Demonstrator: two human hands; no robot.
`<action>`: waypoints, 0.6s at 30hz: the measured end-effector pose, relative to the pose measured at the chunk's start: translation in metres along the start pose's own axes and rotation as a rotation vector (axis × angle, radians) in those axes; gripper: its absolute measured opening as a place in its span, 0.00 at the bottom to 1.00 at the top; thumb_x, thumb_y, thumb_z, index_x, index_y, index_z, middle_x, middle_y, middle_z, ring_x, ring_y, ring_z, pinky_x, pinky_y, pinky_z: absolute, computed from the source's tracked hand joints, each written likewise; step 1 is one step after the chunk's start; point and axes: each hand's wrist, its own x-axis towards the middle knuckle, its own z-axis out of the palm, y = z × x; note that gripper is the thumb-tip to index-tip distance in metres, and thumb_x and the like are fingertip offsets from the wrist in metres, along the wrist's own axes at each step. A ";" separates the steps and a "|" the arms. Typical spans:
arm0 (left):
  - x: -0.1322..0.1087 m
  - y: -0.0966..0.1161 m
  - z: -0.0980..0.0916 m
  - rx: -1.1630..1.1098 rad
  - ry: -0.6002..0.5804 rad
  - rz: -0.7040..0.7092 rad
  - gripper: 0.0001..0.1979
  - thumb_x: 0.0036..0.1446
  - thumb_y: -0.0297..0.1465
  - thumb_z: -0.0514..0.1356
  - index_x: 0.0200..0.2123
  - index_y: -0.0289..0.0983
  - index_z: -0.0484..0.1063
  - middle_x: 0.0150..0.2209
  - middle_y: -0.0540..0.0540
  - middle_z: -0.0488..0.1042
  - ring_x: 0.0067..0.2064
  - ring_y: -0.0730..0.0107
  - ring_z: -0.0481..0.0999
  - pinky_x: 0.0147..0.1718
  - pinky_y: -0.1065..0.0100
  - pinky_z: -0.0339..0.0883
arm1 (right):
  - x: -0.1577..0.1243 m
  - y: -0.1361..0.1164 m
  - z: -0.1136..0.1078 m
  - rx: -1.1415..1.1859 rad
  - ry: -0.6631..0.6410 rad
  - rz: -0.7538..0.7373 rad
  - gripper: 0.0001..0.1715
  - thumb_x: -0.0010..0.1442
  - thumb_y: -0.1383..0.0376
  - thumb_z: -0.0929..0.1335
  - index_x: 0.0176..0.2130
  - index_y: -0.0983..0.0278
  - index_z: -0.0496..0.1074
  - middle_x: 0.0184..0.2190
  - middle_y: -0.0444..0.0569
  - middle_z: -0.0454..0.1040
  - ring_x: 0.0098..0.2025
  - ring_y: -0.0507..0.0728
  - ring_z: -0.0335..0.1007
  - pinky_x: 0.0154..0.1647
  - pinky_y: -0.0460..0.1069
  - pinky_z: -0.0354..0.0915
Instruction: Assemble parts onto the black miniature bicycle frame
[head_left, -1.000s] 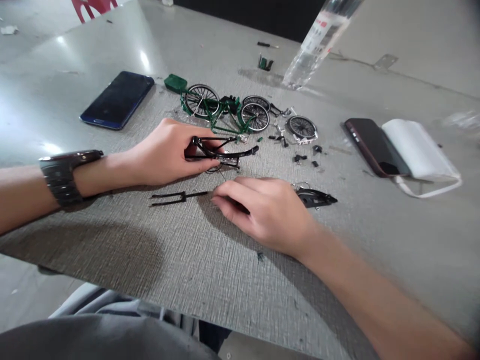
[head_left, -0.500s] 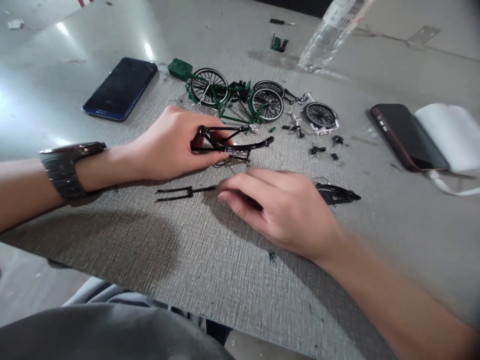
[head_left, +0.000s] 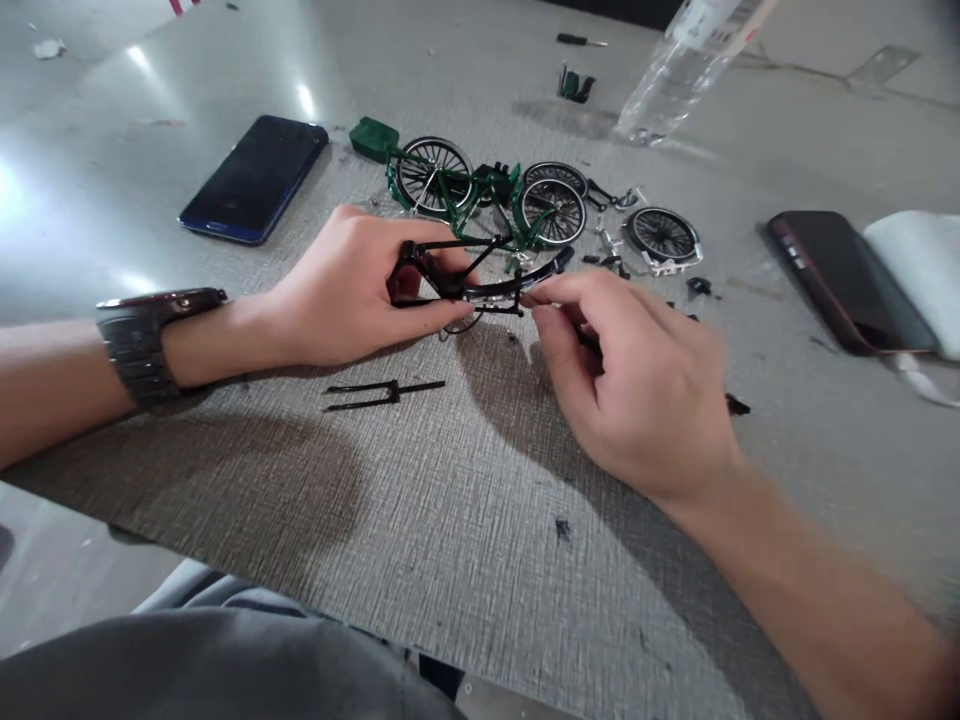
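My left hand grips a small black model bicycle frame just above the table, fingers wrapped round its left end. My right hand has its thumb and forefinger pinched at the frame's right end, on a small part I cannot make out. A black fork lies on the table below my left hand. Behind the frame stands a green model bicycle with spoked wheels. A loose wheel and several tiny black parts lie to its right.
A dark blue phone lies at the left, a dark red phone and a white mask at the right. A clear plastic bottle stands at the back. The table's near edge runs above my lap.
My right hand has risen from the table near the fork and moved up to the right end of the black frame. My left hand lifted the frame slightly; the fork stays.
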 end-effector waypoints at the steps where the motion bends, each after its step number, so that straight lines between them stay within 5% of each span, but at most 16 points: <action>1: 0.000 0.000 0.000 0.000 0.003 0.022 0.18 0.61 0.45 0.66 0.45 0.38 0.81 0.41 0.46 0.84 0.34 0.68 0.76 0.37 0.66 0.71 | -0.001 0.000 0.000 0.001 0.003 -0.004 0.15 0.75 0.64 0.61 0.49 0.62 0.76 0.39 0.51 0.80 0.38 0.58 0.78 0.32 0.50 0.69; 18: -0.002 -0.001 0.000 0.083 -0.010 0.115 0.11 0.61 0.42 0.65 0.41 0.43 0.81 0.33 0.52 0.83 0.31 0.69 0.78 0.34 0.68 0.68 | -0.003 -0.015 -0.003 -0.110 0.151 -0.092 0.05 0.70 0.70 0.68 0.43 0.64 0.75 0.31 0.42 0.81 0.27 0.48 0.74 0.28 0.45 0.64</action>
